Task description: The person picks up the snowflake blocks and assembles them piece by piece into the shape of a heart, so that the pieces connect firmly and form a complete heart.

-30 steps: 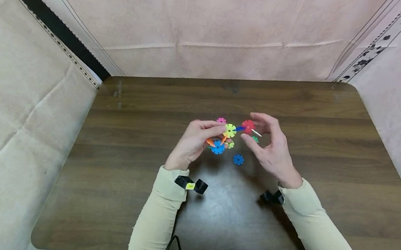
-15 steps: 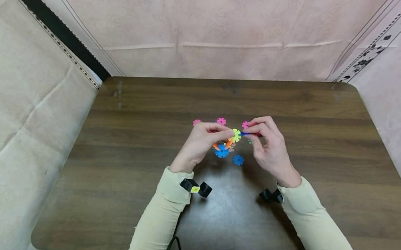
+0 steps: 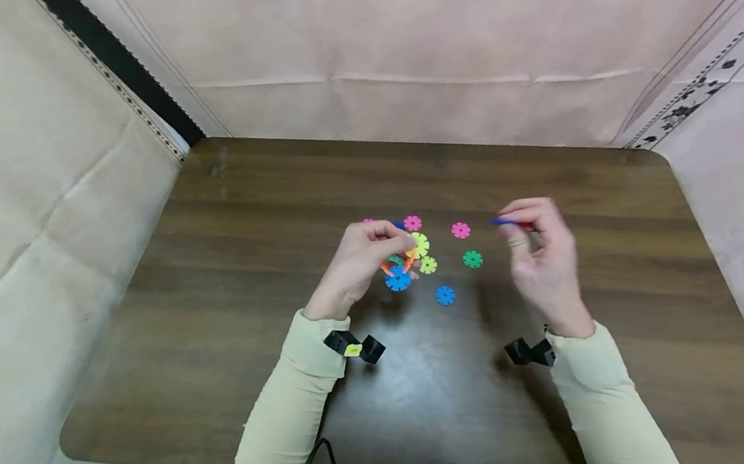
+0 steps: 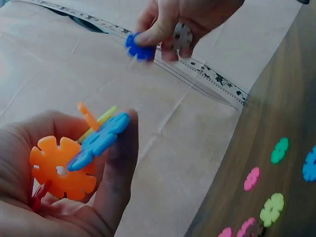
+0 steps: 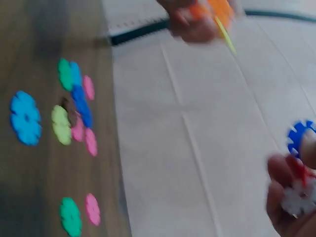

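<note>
1. Rightward, apart from the left hand (image 3: 357, 266), the right hand (image 3: 548, 265) is moved since half a second ago.
2. By it, a blue disc (image 4: 140, 48) is pinched and a white disc (image 4: 182, 37) is held.
3. By the left hand, an orange disc (image 4: 50, 160) and light-blue disc (image 4: 107, 130), apparently joined, are gripped above the surface (image 3: 274, 220).
4. Joining seems partly done; a green disc (image 3: 472, 259) and pink disc (image 3: 461, 230) are left loose.

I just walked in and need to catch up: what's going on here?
A person's left hand holds a cluster of flower-shaped, plastic-looking discs, including an orange notched disc and a light blue notched disc. Apart from it, the right hand grips a dark blue notched disc and a whitish notched disc. A green notched disc and pink notched discs, among others, lie loose on the brown wood-grain table.
</note>
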`<state>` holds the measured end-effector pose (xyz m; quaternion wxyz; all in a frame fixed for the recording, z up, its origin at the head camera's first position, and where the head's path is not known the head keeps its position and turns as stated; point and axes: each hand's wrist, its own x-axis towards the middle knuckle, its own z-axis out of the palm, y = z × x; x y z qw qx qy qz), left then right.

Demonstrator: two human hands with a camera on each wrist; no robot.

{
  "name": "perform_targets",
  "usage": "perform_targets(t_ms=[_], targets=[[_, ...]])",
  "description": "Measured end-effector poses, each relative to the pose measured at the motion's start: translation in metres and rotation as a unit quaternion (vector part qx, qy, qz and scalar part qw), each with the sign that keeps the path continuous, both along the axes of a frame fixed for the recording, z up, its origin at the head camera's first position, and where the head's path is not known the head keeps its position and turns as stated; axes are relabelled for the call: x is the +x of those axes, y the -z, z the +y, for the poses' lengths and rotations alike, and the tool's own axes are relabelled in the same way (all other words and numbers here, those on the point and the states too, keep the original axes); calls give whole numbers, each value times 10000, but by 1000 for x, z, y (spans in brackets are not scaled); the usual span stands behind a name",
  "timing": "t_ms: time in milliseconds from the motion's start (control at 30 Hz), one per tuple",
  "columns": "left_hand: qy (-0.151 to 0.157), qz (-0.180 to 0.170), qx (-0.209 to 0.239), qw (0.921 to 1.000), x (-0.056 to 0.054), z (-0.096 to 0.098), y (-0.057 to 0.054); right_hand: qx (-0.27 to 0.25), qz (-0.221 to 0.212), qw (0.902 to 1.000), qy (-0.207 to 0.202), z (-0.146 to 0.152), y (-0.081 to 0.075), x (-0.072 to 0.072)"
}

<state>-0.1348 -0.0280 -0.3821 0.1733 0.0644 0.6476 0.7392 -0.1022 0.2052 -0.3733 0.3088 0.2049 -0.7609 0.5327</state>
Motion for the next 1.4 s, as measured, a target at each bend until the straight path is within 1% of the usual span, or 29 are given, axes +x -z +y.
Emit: perform_targets(t_ms=[33,100,133,200,267,433,600,900,1133,1300,1400], targets=[[-94,32,-39,9999,0,0,-1,248,-77,9994,-228,-2,3,-1],[-135,57,-108,9998,0,2,-2,685,-254,9950,-678,-8,13,-1],[-91,47,-103,9999,0,4,-3,803,-331,9927,-838,-11,18,-1],[-6,29,-130,9999,0,6,-4,862,-442,9905,-978,-17,26,0],[9,23,-163,9999,0,7,-4,800,-491,9907,-982,-21,30,1],[-162,25,-280,9995,0,5,-5,769,-528,9905,-1013,-25,31,1],[-95,55,-294,9995,-1,4,-5,919,-554,9890,-1015,-25,31,1],[-84,122,-296,9995,-1,4,-4,1138,-584,9869,-987,-26,31,1],[-49,118,-214,9997,1,8,-7,1297,-622,9845,-1005,-27,31,3],[-99,90,-156,9998,2,11,-5,1524,-704,9806,-1013,-25,32,4],[-115,87,-162,9998,3,11,-4,1570,-678,9795,-1064,-25,33,3]])
